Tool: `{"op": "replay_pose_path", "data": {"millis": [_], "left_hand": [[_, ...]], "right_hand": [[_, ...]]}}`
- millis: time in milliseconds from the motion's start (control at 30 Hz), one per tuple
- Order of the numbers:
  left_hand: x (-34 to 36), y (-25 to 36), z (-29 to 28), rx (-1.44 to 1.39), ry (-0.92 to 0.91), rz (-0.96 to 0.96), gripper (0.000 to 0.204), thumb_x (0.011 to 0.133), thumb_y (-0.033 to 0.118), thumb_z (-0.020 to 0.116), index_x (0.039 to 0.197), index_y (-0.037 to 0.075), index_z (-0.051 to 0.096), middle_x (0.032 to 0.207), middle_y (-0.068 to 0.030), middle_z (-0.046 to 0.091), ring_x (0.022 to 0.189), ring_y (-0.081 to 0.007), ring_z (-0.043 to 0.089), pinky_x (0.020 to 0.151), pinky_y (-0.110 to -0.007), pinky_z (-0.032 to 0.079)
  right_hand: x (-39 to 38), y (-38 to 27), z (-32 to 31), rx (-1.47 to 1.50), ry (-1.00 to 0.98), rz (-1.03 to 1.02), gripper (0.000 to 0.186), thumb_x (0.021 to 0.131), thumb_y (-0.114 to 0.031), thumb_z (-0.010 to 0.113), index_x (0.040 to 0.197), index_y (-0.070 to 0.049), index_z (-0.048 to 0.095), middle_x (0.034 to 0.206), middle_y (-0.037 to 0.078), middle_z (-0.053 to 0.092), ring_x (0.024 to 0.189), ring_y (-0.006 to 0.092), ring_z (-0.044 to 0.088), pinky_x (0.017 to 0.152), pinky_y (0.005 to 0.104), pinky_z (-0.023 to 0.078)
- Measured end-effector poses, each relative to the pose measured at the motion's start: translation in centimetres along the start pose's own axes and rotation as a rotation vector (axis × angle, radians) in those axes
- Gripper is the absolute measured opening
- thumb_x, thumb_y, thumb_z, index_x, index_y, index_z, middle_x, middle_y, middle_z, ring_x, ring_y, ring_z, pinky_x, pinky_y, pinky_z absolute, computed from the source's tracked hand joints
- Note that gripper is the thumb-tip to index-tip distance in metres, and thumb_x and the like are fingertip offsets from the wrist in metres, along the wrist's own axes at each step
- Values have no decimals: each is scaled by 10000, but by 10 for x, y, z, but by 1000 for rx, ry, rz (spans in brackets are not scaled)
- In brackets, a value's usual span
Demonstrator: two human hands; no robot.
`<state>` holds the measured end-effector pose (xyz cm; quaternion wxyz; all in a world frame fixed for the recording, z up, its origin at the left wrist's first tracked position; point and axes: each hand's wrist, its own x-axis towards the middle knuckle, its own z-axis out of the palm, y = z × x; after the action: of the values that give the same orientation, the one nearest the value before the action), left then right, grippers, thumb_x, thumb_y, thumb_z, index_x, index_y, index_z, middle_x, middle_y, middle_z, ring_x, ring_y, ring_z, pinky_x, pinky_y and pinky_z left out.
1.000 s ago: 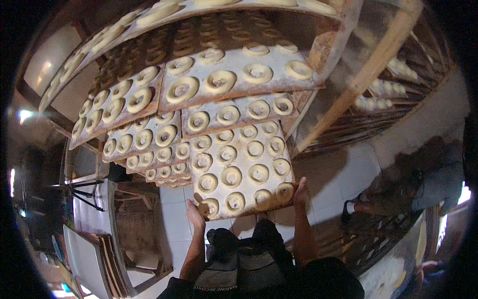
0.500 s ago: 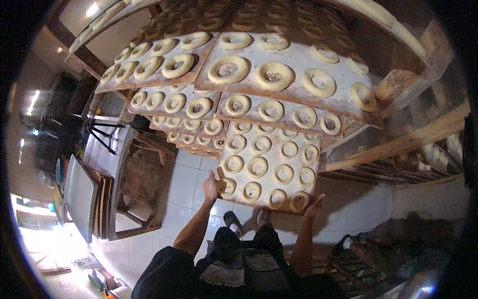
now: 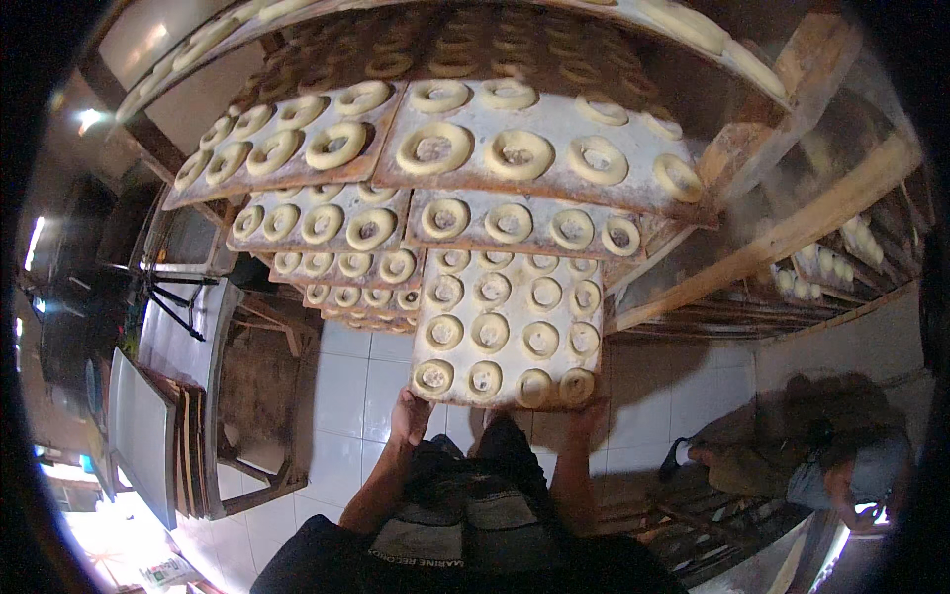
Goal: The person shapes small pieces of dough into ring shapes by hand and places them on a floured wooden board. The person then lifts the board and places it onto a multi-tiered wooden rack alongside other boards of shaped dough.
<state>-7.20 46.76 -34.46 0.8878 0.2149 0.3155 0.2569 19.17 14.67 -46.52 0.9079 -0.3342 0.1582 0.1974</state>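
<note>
A floured wooden board (image 3: 513,358) carries rows of pale dough rings (image 3: 490,347), and its far end runs beneath a rack shelf. At its near left corner my left hand (image 3: 409,418) grips the board, its fingers partly hidden underneath. My right hand (image 3: 588,424), dim in shadow, holds the near right corner; most of its fingers are hard to make out. Just above the held board's far end is another board (image 3: 604,255) of dough rings, and a larger one (image 3: 554,183) projects higher up.
Stacked shelves with more ring-covered boards (image 3: 282,176) rise ahead. A wooden rack beam (image 3: 762,238) slants on the right. To the left stand a table (image 3: 188,327) with a tripod and several leaning trays (image 3: 143,426). Another person (image 3: 876,465) is at the lower right.
My left hand has moved from the board's left edge to its near corner. The view has shifted to the right, bringing more of the other person into sight.
</note>
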Motion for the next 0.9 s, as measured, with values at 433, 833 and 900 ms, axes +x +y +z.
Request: {"op": "replay_pose_path", "data": {"millis": [433, 833, 900], "left_hand": [[138, 9, 46, 188, 551, 53, 248, 1041, 343, 329, 1144, 133, 413, 1174, -83, 530, 1020, -248, 580, 836, -476, 528], [162, 14, 84, 228, 595, 31, 210, 1044, 300, 328, 1098, 132, 442, 1096, -100, 541, 983, -248, 575, 819, -477, 534], [165, 13, 76, 255, 586, 67, 201, 1052, 272, 298, 1098, 141, 444, 1097, -96, 545, 990, -244, 574, 823, -487, 530]], "right_hand": [[116, 34, 88, 134, 41, -49, 616, 969, -492, 365, 1437, -93, 372, 1380, 136, 448, 1261, 306, 450, 1050, 499, 384], [110, 8, 145, 262, 127, 10, 599, 996, -470, 175, 1481, -153, 325, 1497, 91, 346, 1370, 320, 323, 1142, 492, 250], [97, 5, 159, 252, 15, 7, 641, 954, -495, 284, 1498, -156, 282, 1514, 100, 320, 1379, 335, 303, 1139, 513, 242]]}}
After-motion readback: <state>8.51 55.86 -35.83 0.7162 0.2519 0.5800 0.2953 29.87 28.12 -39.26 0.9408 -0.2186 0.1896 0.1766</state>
